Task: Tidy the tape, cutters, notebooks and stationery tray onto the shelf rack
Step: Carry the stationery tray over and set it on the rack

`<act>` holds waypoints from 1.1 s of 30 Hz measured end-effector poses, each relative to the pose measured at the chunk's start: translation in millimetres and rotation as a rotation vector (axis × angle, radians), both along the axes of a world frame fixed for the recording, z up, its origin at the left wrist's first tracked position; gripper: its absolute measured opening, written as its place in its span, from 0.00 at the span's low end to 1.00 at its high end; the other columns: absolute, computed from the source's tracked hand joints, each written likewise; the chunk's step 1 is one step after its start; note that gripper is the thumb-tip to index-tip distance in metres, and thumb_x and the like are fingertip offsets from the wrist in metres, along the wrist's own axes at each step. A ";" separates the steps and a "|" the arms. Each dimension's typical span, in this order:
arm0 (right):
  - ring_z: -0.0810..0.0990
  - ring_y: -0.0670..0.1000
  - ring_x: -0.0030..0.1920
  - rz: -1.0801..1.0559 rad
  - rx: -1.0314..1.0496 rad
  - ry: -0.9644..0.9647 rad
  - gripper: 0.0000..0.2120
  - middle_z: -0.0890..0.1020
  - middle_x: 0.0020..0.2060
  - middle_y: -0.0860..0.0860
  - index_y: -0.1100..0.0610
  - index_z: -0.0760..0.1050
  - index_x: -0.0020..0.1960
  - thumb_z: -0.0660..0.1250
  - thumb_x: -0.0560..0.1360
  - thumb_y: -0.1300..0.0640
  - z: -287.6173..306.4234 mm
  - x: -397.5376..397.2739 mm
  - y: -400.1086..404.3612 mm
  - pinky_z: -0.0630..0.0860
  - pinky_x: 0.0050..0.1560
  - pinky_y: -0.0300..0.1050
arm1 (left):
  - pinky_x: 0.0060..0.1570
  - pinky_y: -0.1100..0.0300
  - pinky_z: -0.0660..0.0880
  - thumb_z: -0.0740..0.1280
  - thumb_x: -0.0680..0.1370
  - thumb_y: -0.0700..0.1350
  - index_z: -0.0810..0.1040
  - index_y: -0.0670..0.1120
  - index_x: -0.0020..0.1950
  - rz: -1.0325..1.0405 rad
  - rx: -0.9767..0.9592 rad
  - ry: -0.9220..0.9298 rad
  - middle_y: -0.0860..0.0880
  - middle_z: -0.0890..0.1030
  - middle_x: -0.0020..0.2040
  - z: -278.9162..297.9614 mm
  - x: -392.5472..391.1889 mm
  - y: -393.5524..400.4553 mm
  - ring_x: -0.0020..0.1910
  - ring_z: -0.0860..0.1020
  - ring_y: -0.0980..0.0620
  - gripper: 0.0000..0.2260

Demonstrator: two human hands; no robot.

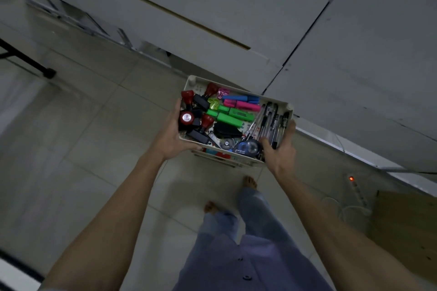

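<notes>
1. Stationery tray (289, 107) carried level above the tiled floor (94, 139), long axis running left to right, slightly skewed.
2. Left hand (171, 136) clamped on its left end.
3. Right hand (281, 149) clamped on its right end.
4. Highlighters (233, 114) and pens (272, 123) inside.

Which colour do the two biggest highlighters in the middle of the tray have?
Bright green, seen in the head view, the only one.

Stationery tray (289, 107): matt cream plastic; highlighters (233, 116): smooth bright plastic; floor (94, 125): glossy tiles; trousers (255, 238): soft cloth.
</notes>
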State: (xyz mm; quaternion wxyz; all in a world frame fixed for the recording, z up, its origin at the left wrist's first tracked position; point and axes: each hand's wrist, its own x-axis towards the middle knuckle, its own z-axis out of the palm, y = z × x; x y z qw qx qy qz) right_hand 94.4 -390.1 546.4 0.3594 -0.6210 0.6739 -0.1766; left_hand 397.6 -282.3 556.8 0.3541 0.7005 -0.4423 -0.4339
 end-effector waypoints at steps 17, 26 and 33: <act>0.79 0.59 0.64 0.621 -0.008 -0.009 0.45 0.76 0.69 0.58 0.45 0.41 0.82 0.67 0.77 0.40 -0.5 71.8 -146.0 0.72 0.63 0.46 | 0.71 0.56 0.67 0.86 0.60 0.58 0.43 0.55 0.85 0.659 -0.012 -0.165 0.44 0.65 0.75 -9.8 -78.7 30.5 0.70 0.65 0.60 0.66; 0.78 0.59 0.65 0.797 -0.001 -0.031 0.44 0.76 0.70 0.57 0.43 0.43 0.81 0.68 0.76 0.38 -7.8 102.3 -193.1 0.70 0.61 0.44 | 0.74 0.45 0.71 0.87 0.61 0.50 0.45 0.50 0.85 0.844 0.029 -0.163 0.43 0.65 0.76 -3.8 -104.4 4.0 0.75 0.68 0.49 0.65; 0.75 0.60 0.69 0.731 0.005 -0.003 0.42 0.72 0.73 0.57 0.50 0.51 0.81 0.66 0.75 0.38 -11.9 107.6 -193.7 0.73 0.69 0.56 | 0.71 0.50 0.69 0.86 0.61 0.54 0.41 0.56 0.84 0.839 0.075 -0.149 0.44 0.65 0.75 -1.3 -89.5 -3.7 0.75 0.69 0.45 0.67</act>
